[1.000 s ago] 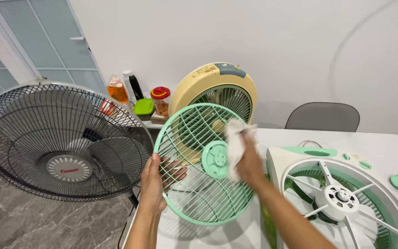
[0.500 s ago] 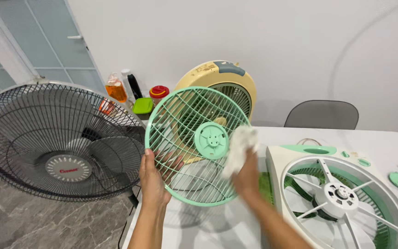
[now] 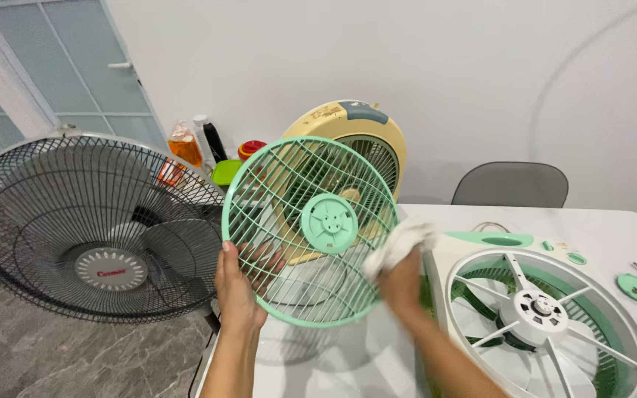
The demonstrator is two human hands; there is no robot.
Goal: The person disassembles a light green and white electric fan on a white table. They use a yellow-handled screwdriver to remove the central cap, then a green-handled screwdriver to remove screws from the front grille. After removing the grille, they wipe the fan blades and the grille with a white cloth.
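Mint-green grille stood upright: our left hand gripped its rim at eight o'clock, our right hand pinched a white cloth at four.

1. The grille, held up over the bench, fills the middle; the left hand and right hand flank it.
2. Left, the black fan stands just beside the grille.
3. Behind, the yellow fan and bottles block the wall side.
4. Right, the box fan lies just beside the right hand.
5. Bare bench shows under the grille and past the box fan's far edge.
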